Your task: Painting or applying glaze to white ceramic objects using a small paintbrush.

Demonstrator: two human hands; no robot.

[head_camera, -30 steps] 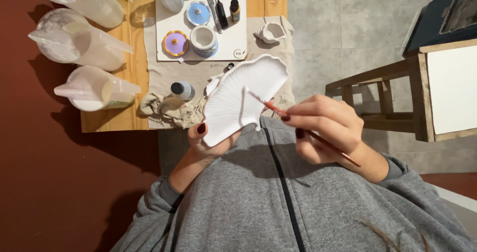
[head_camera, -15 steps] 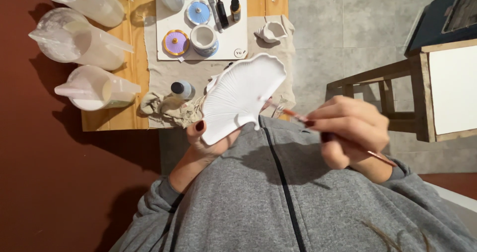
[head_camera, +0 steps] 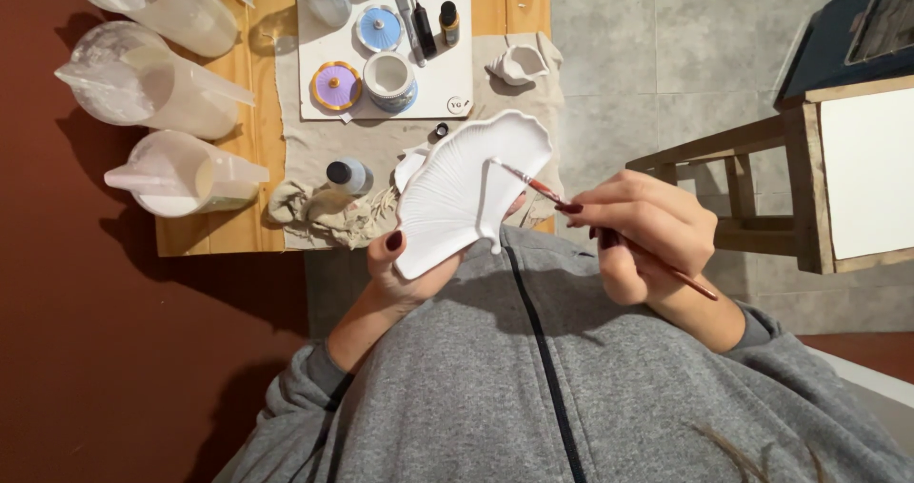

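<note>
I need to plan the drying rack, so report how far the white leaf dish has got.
Done: nothing coloured shows; the white leaf-shaped dish looks plain white all over. In hand: the left hand holds it from below while the right hand sets a thin brush near its upper rim. Left: seemingly all visible ribbing.

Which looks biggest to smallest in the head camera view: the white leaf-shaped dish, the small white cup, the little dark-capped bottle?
1. white leaf-shaped dish, though it is held nearer the camera
2. small white cup
3. dark-capped bottle, close to the cup in size
</note>
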